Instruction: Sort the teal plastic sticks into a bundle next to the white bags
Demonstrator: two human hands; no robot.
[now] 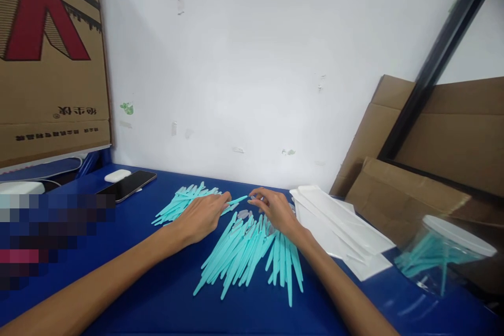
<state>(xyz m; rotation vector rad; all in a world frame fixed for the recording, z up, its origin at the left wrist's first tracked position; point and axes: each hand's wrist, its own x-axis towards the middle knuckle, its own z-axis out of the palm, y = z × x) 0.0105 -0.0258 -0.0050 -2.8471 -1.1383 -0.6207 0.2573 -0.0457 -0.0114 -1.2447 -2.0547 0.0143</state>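
Observation:
My left hand (205, 215) is closed on a turquoise eyebrow razor (238, 201) and holds it out toward the right. Just past its tip is my right hand (273, 210), fingers curled, with a small gap between thumb and forefinger and nothing plainly held. Under and behind the left hand lies a pile of turquoise razors (177, 205). A larger fanned pile of razors (240, 252) spreads in front, handles toward me, with greyish translucent ends at the far side. Another bunch of razors (285, 262) lies below my right wrist, partly hidden by it.
White paper sheets or envelopes (338, 226) lie right of my right hand. A clear tub (441, 257) with a white lid holds more turquoise razors at far right. A phone (129, 185) and a white case (117, 176) lie at left. Cardboard (417, 189) leans behind the blue table (157, 294).

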